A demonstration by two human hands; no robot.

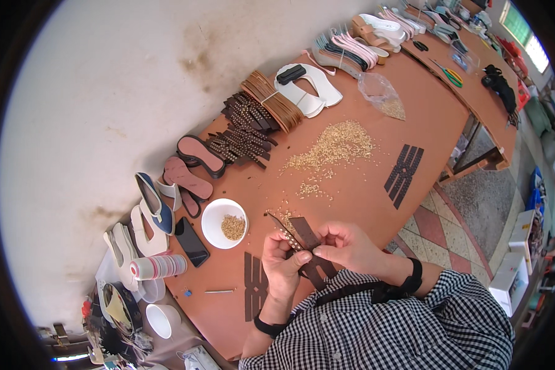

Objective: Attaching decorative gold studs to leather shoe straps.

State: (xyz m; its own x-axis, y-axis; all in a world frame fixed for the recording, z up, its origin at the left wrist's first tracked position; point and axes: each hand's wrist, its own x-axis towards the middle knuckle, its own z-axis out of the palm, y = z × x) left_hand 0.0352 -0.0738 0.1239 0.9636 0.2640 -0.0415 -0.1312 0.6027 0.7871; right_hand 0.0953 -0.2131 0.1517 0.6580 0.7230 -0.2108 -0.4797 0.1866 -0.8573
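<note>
My left hand grips a dark brown slotted strap piece near the front edge of the table. Along the strip on its left side runs a row of small shiny studs. With thumb and fingers pinched together, my right hand holds the same piece from the right. Whether a loose stud sits between those fingertips is too small to make out. Just beyond my hands, gold-coloured studs lie in a scattered heap. A white bowl left of my hands contains more studs.
Unstudded strap pieces lie to the right, others beside my left wrist. Studded straps pile up along the wall, near pink insoles and shoes. A phone, striped cup stack and metal pen-like tool lie left.
</note>
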